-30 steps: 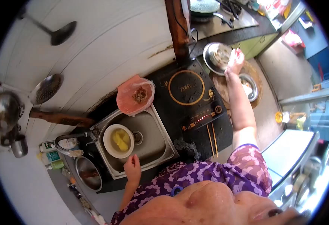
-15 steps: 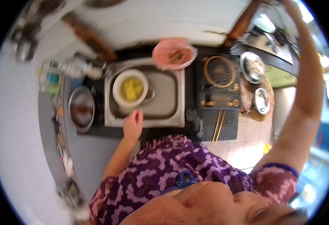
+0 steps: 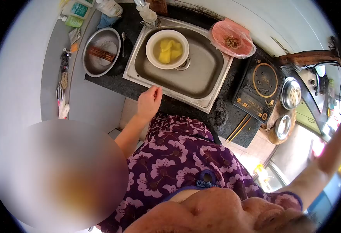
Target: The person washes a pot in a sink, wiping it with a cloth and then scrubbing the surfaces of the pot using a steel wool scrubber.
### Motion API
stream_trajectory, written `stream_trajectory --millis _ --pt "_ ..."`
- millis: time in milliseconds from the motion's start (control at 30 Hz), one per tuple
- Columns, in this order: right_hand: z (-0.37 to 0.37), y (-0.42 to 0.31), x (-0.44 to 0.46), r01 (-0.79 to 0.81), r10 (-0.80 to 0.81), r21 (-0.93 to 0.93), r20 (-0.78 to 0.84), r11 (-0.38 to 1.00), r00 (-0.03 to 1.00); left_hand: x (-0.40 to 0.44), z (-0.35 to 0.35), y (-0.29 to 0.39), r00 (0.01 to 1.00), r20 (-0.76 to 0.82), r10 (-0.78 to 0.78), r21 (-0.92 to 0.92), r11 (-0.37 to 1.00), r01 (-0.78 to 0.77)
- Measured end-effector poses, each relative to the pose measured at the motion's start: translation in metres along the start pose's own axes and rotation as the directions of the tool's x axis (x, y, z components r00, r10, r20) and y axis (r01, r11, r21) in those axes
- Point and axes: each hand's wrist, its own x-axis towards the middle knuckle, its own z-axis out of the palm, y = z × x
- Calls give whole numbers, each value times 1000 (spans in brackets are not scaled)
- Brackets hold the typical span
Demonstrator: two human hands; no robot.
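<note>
My left hand (image 3: 150, 101) is closed in a loose fist just in front of the sink's near rim, and nothing shows in its fingers. Beyond it, a steel sink (image 3: 205, 87) holds a white bowl (image 3: 148, 50) with soft-looking yellow pieces (image 3: 169, 50) in liquid. The bowl stands at the sink's left side, beside the drain (image 3: 183, 65). My right arm (image 3: 327, 159) reaches out to the right, and its hand is cut off at the dark edge of the view.
Left of the sink sits a metal basin (image 3: 101, 69) with brown chopsticks (image 3: 101, 54). A pink plastic-covered container (image 3: 221, 31) stands behind the sink's right corner. Rightward are an induction cooker (image 3: 252, 83), two chopsticks (image 3: 238, 128) and two metal bowls. A blurred disc covers the lower left.
The view has turned and shifted, so the sink appears tilted and higher. My right arm has come down from the upper right, and its hand has left the view. My left hand stays closed.
</note>
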Motion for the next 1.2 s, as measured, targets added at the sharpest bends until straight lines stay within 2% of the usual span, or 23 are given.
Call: stream_trajectory --millis 33,100,133,233,300,367,400,433,500,567,633,700,733,767,833,867,900,933,967,1000,1033,1100,1200 --pt "-5 -2 2 -1 0 -60 -10 998 1000 1 -1 0 1000 -4 -1 -5 1000 1" --pt "-44 15 -20 187 -163 43 -323 981 932 5 0 -2 1000 -19 8 2 1000 -8" --pt "-63 20 -35 220 -182 62 -371 974 911 10 3 -6 999 -30 21 9 1000 -21" --pt "-46 37 -81 273 -198 164 -370 948 908 14 3 -4 999 5 43 30 999 -43" --pt "-28 29 -120 304 -180 361 -339 881 924 14 0 -6 999 22 44 44 998 -45" --pt "-23 4 -168 138 -127 861 -86 490 988 19 -1 -10 996 49 68 67 995 -72" --pt "-18 -12 -192 -19 -159 976 54 218 986 21 -1 -12 994 92 59 105 992 -68" --pt "-12 -35 -210 22 -153 920 42 391 987 25 -1 -11 989 138 48 146 987 -69" --pt "-104 -86 -247 255 -177 742 -185 619 967 34 -4 -11 975 219 39 233 968 -91" --pt "-162 -139 -275 225 -45 841 -233 492 971 46 -16 -18 955 294 43 308 941 -138" --pt "-211 -188 -301 256 -48 934 -252 247 967 58 -25 -18 938 345 34 290 947 -140" --pt "-288 -230 -325 -44 -337 986 -14 -163 941 71 -29 -26 937 336 92 261 947 -186" --pt "-321 -255 -334 -161 -442 938 9 -307 897 77 -28 -32 937 334 101 268 943 -197" --pt "-336 -298 -349 -268 -531 867 4 -421 847 82 -28 -38 932 344 110 267 940 -210" --pt "-369 -387 -375 -383 -655 704 -154 -598 740 96 -21 -49 915 377 144 251 935 -251" --pt "-387 -446 -386 -447 -713 669 -181 -594 677 103 -21 -53 906 386 173 244 928 -281" --pt "-411 -497 -391 -580 -733 502 -176 -641 657 110 -23 -57 904 390 177 201 941 -271" --pt "-433 -545 -391 -598 -760 525 -156 -605 631 116 -22 -61 894 405 192 148 951 -272" --pt "-452 -606 -397 -499 -662 564 -117 -658 740 126 -19 -63 879 424 216 90 956 -278" --pt "-477 -641 -394 -511 -629 622 37 -594 776 132 -16 -72 876 408 256 62 950 -306" --pt "-499 -663 -381 -653 -677 583 223 -484 702 137 -16 -74 863 423 278 18 949 -315" --pt "-529 -705 -365 -650 -622 652 335 -389 708 147 -28 -83 844 448 295 -49 951 -306" --pt "-573 -734 -378 -527 -544 850 445 7 711 166 -35 -123 826 510 242 -143 970 -196"
